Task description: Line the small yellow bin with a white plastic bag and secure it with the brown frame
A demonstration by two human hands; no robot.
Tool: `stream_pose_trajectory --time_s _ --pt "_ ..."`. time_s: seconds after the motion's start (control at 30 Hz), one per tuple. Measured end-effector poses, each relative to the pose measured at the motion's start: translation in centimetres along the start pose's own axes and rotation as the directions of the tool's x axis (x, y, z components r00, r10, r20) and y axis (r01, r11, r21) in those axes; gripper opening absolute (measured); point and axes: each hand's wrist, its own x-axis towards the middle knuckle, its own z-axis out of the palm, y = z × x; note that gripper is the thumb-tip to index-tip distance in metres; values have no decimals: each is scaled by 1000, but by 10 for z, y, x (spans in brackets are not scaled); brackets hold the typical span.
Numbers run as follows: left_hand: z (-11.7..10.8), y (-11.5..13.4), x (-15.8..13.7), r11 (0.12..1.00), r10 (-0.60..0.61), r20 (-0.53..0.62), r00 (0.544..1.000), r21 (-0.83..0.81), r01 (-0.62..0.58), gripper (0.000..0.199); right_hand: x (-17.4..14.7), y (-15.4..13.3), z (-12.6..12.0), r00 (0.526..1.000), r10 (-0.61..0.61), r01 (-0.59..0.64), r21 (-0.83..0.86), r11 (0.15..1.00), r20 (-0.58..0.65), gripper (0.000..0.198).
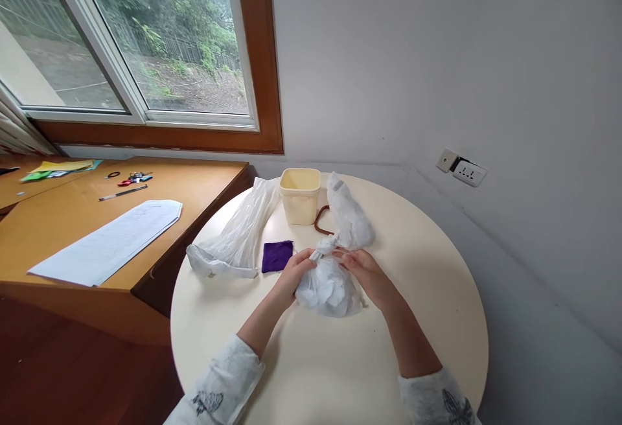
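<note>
In front of me on the round table (321, 373) rests a white plastic bag (333, 292), filled with crumpled white stuff and knotted at the top. My left hand (297, 273) grips its left side near the knot, thumb toward the top. My right hand (362, 273) lies against the right side, its fingers bent onto the bag just below the knot. Behind the right hand, a second filled white plastic bag (354, 218) lies close to the knot. A purple cloth square (277, 256) is just left of my left hand.
A cream plastic bin (300, 201) stands at the back of the table, beside a brown curved handle (321, 221). An empty clear plastic bag (243, 234) lies at the left. The wooden desk (204, 182) bears papers (109, 243), a pen (123, 193) and keys (136, 179).
</note>
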Motion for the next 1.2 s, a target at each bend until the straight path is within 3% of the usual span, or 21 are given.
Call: stream_pose_trajectory --time_s 0.07,0.17,0.27,0.4,0.5,0.6,0.7,0.8,0.9,0.97,1.07,1.1,1.13,1.2 --pt "-1 -5 3 996 -17 -55 998 -88 12 24 -5 3 -5 990 71 -56 -118 991 126 64" --pt "1 -6 4 984 -3 -83 997 -180 -12 33 -11 9 -9 976 114 -59 -275 959 185 91" --pt "5 -1 1 955 3 -26 1000 -295 -11 35 -14 9 -10 974 127 -69 -286 956 188 92" --pt "8 6 -2 898 27 67 997 -439 5 29 -16 5 -14 986 114 -92 -168 981 123 80" --pt "5 5 -1 880 52 68 996 -474 -14 27 -16 5 -23 990 59 -64 37 997 125 69" --pt "1 0 4 881 72 65 995 -472 -33 26 -16 5 -36 997 -56 44 216 975 51 63" --pt "-2 -6 8 902 62 43 997 -430 -38 23 -15 -4 -55 978 -164 191 243 951 -127 60" --pt "-1 -10 10 933 48 22 999 -358 -37 20 -9 -28 -75 912 -279 330 136 934 -301 59" --pt "0 -13 12 958 60 16 998 -281 -54 19 5 -56 -91 807 -421 440 -53 896 -414 59" --pt "1 -16 13 969 74 11 997 -235 -70 18 22 -63 -101 733 -496 431 -247 868 -466 60" --pt "-1 -21 17 979 79 -1 997 -190 -78 17 58 -49 -118 610 -602 262 -586 767 -515 58" --pt "-1 -23 18 980 80 -4 997 -181 -79 17 71 -39 -125 594 -623 192 -663 723 -508 58" --pt "-2 -24 19 981 82 -7 997 -174 -82 17 83 -27 -131 608 -620 121 -714 690 -496 58" --pt "-3 -25 21 983 82 -10 997 -166 -82 18 104 -2 -142 666 -572 2 -767 642 -478 54"
